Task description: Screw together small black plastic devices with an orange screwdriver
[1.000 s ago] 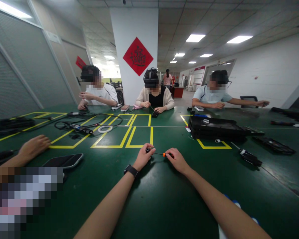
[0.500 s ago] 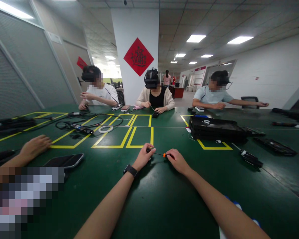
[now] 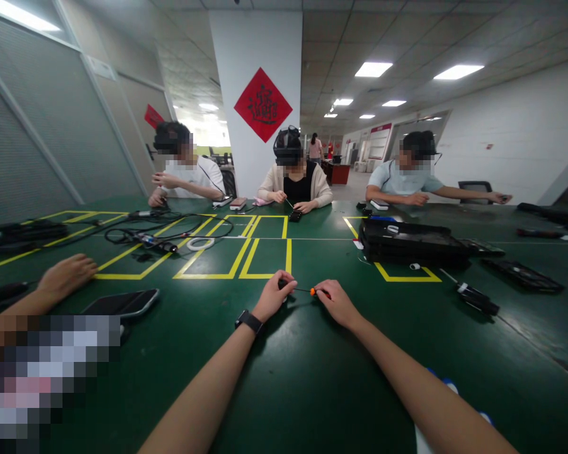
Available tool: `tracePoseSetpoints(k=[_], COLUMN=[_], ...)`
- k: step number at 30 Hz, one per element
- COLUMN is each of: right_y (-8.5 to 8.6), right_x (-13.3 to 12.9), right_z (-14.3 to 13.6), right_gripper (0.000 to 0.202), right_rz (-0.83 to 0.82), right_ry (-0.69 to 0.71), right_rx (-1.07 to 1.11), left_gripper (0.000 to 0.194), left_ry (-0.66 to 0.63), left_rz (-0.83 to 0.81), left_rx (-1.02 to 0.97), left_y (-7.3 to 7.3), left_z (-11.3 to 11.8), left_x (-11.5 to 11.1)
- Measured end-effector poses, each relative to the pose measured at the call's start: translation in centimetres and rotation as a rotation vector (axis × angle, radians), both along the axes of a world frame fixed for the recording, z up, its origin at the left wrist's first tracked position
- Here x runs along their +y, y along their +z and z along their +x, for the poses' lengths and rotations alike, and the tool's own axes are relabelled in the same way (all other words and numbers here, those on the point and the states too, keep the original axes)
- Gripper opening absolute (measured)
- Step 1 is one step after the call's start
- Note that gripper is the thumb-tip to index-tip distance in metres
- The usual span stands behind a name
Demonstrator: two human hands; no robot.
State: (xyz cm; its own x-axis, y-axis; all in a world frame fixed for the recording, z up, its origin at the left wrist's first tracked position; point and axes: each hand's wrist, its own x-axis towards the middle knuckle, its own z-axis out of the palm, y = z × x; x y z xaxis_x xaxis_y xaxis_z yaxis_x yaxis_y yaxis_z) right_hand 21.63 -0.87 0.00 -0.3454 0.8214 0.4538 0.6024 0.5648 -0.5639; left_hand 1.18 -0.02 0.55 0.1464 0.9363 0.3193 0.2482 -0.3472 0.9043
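My right hand (image 3: 336,304) is closed round the handle of a screwdriver (image 3: 313,291), which has an orange collar. Its thin shaft points left toward my left hand (image 3: 275,295). That hand, with a black watch (image 3: 248,321) on the wrist, is pinched on a small black part (image 3: 283,285), mostly covered by the fingers. The shaft's tip reaches the fingers of my left hand; whether it touches the black part I cannot tell. Both hands are just above the green table (image 3: 274,391).
A phone (image 3: 120,304) and another person's hand (image 3: 71,276) are at left. Cables (image 3: 146,239) and a white ring (image 3: 201,243) lie beyond. Right are a black tray (image 3: 407,243) and a black-handled screwdriver (image 3: 476,299). Three people sit opposite.
My hands keep their grips and have barely moved. The view has shifted very slightly. At the far right, the seated person's outstretched hand has turned a little.
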Motion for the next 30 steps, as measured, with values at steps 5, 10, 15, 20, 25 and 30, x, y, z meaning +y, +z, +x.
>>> tracePoseSetpoints(k=[5,10,15,20,25,30], right_y=[0.21,-0.16,-0.40,-0.08,0.08,-0.24], right_x=[-0.37,-0.30,0.21,-0.04,-0.35,-0.32], right_z=[0.09,0.14,0.10,0.16,0.15,-0.01], right_gripper=[0.012,0.024,0.025,0.020,0.016,0.023], right_rz=[-0.012,-0.070,-0.023,-0.026,-0.067,-0.077], right_ry=[-0.005,-0.044,-0.031,-0.035,-0.031,-0.056], right_rx=[0.043,0.079,-0.005,-0.001,0.075,0.073], left_gripper=[0.025,0.025,0.026,0.029,0.028,0.024], left_ry=[0.010,-0.007,-0.005,-0.033,-0.034,-0.026], left_rz=[0.021,0.022,0.039,-0.035,-0.054,0.014], left_rx=[0.040,0.044,0.043,-0.025,-0.056,-0.003], left_y=[-0.01,-0.14,-0.10,0.04,0.05,0.14], left_z=[0.05,0.01,-0.04,0.05,0.16,0.09], left_x=[0.06,0.18,0.17,-0.02,-0.05,-0.12])
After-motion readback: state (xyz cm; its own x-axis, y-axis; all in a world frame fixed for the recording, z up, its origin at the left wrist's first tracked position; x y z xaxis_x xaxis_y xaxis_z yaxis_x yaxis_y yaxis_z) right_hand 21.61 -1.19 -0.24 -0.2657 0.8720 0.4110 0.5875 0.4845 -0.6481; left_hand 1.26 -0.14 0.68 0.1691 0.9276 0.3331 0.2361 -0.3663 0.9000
